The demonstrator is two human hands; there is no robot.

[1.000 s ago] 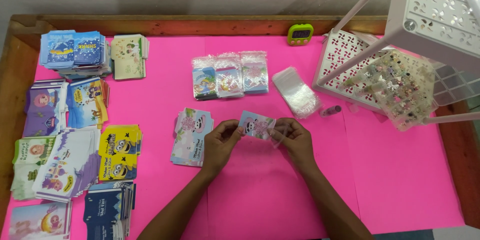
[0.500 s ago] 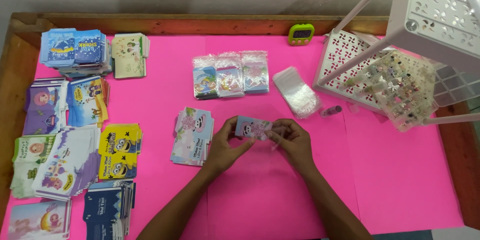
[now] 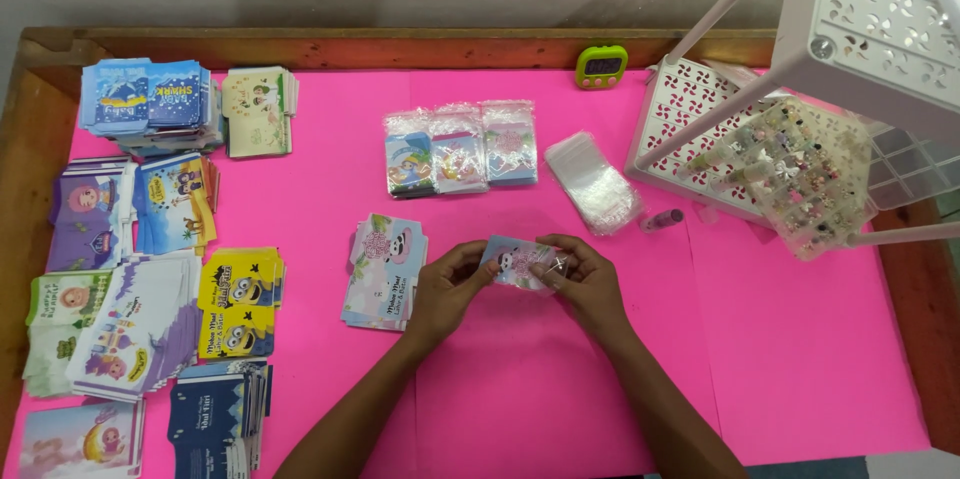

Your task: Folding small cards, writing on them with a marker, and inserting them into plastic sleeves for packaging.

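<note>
A small pale blue and pink picture card [image 3: 516, 261] sits between my two hands, partly inside a clear plastic sleeve [image 3: 547, 270]. My left hand [image 3: 445, 291] pinches the card's left end. My right hand [image 3: 582, 281] grips the sleeve at the card's right end. Both hover just above the pink table cover [image 3: 500, 389]. A stack of the same kind of cards [image 3: 385, 259] lies just left of my left hand.
Three sleeved card packs [image 3: 461, 149] and a pile of clear sleeves [image 3: 592, 182] lie beyond my hands. Several card stacks [image 3: 140, 239] fill the left side. A white perforated rack [image 3: 800, 89], a bead box [image 3: 805, 174] and a green timer [image 3: 601, 67] stand at the right and back.
The card has gone further into the clear sleeve and my hands have drawn closer together and slightly lower.
</note>
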